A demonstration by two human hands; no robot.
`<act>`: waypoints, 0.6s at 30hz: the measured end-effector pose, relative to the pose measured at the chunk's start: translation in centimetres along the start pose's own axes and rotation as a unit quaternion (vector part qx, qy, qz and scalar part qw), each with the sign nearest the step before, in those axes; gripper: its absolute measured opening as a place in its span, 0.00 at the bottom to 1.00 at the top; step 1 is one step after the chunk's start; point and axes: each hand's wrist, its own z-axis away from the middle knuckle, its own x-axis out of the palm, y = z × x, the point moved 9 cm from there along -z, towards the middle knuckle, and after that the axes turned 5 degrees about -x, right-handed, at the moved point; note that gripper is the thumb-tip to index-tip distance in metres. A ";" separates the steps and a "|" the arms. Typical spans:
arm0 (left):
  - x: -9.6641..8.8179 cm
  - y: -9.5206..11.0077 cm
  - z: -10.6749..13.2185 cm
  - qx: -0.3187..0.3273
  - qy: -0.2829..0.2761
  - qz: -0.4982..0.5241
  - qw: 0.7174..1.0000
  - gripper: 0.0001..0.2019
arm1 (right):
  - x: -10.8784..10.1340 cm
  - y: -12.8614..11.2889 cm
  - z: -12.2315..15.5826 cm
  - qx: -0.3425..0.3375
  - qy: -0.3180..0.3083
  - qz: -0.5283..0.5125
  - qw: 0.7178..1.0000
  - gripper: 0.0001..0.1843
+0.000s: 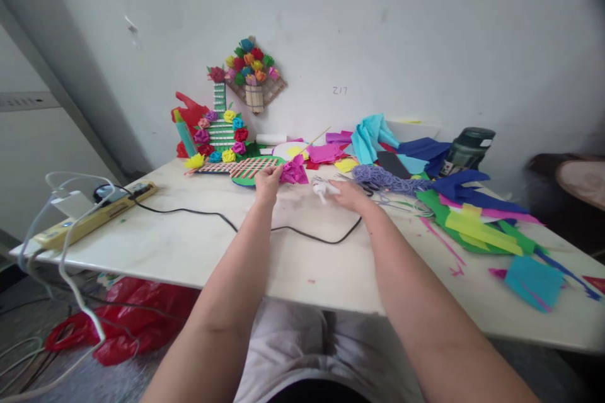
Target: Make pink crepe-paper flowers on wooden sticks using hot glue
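My left hand is closed, its fingertips pinching a magenta crepe-paper flower. Just behind it lies a guitar-shaped board with a green edge and a lattice of pinkish strips. My right hand is wrapped round a white glue gun, whose nozzle end points left toward the flower without touching it. A black cable loops over the table below both hands. Dark-handled scissors lie just behind my right hand, partly hidden by it.
A green board with paper flowers and a flower basket hanging are at the wall. Purple yarn, crepe-paper sheets and a dark bottle lie or stand right. A power strip sits at the left edge.
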 end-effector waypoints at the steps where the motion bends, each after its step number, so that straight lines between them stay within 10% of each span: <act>1: 0.3 0.0 0.2 -0.007 -0.011 0.003 1.000 0.15 | 0.6 -0.4 -0.1 -0.004 -0.014 0.012 1.000 0.28; 7: 2.0 -0.6 1.3 -0.052 -0.082 -0.003 0.995 0.17 | 1.8 -1.3 -0.2 -0.010 -0.050 0.054 0.997 0.25; 13: 3.1 -1.3 1.8 -0.064 -0.142 -0.025 0.988 0.18 | -1.6 0.1 -0.4 0.026 0.122 -0.110 0.986 0.22; 18: 4.4 -2.0 2.5 -0.091 -0.199 -0.040 0.975 0.20 | -1.7 0.9 -0.3 0.067 0.200 -0.517 0.830 0.24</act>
